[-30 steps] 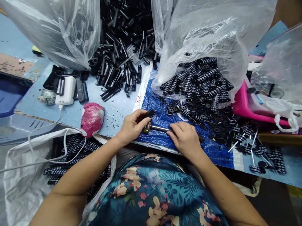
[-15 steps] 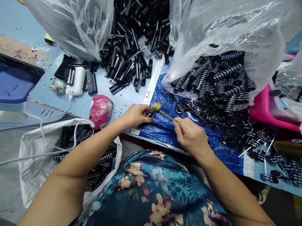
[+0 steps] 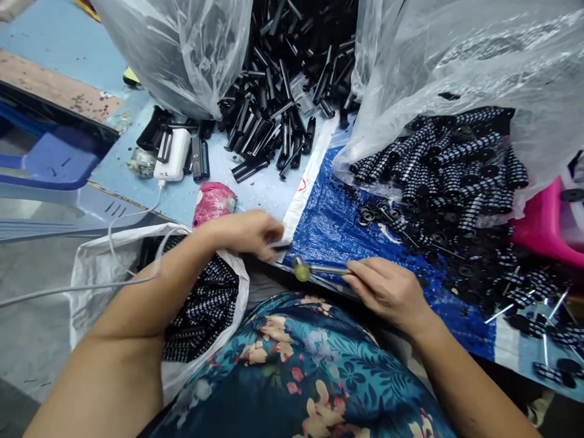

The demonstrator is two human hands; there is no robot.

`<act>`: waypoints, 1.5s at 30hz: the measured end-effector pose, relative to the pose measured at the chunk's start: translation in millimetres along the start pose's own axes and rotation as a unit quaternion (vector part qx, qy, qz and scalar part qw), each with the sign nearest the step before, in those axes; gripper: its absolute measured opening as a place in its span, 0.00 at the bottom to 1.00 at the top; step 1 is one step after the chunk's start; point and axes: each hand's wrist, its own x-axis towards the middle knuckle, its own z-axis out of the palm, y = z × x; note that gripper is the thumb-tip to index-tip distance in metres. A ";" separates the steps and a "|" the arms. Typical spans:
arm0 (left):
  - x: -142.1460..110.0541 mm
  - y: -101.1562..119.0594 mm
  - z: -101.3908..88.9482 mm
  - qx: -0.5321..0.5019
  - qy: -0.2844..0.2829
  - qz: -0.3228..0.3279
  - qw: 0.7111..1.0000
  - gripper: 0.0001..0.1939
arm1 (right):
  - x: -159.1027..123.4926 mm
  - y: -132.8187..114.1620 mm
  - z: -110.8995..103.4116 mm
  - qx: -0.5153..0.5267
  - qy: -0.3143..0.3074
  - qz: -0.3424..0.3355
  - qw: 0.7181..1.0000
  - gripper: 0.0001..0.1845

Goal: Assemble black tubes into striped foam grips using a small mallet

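My right hand (image 3: 388, 291) grips the metal handle of a small hammer (image 3: 318, 269), whose yellowish head lies low at the near edge of the blue tarp (image 3: 331, 230). My left hand (image 3: 247, 232) is closed on a thin dark piece (image 3: 279, 246) at the table's front edge, just left of the hammer head and above the white sack (image 3: 96, 279). The sack beside my lap holds black-and-white patterned rollers (image 3: 203, 307).
A heap of black plastic tubes (image 3: 277, 110) spills from a clear bag at the back. A second clear bag (image 3: 459, 63) covers patterned rollers (image 3: 454, 167). Small black rings and metal pins lie scattered on the tarp. A white charger (image 3: 173, 156), a pink wad (image 3: 214, 202) and a pink tray (image 3: 544, 234) stand around.
The hammer head came down from its raised position to the tarp's near edge. My left hand slid left and toward me with its piece, over the sack. The view shifted rightward.
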 end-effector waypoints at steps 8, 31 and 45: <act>-10.5 -32.5 -30.7 0.008 0.328 -0.031 0.944 0.06 | -8.9 25.5 -6.3 -0.068 0.011 0.102 0.992 0.12; 33.4 -30.3 -43.6 0.316 0.317 -0.227 0.865 0.13 | 134.0 103.6 -4.5 -0.140 -0.011 0.425 0.894 0.19; 45.2 58.9 50.4 -0.582 0.277 -0.003 0.765 0.16 | 58.5 31.4 -7.9 0.587 0.338 0.429 0.598 0.24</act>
